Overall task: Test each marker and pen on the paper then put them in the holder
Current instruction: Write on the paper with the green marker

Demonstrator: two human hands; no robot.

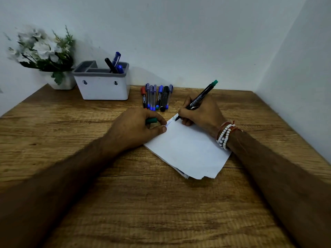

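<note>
My right hand (200,111) grips a black marker with a green end (202,95), its tip touching the far corner of the white paper (188,151). Blue scribbles show at that corner. My left hand (138,127) presses the paper's left corner and holds the green cap (151,120) between its fingers. Several pens and markers (156,97) lie side by side on the table behind the paper. The white holder with a grey rim (103,85) stands at the back left with a black marker and two blue pens (114,63) in its right compartment.
A white pot of white flowers (44,52) stands in the back left corner beside the holder. Walls close off the wooden table (143,203) at the back and on the right. More sheets lie under the top paper.
</note>
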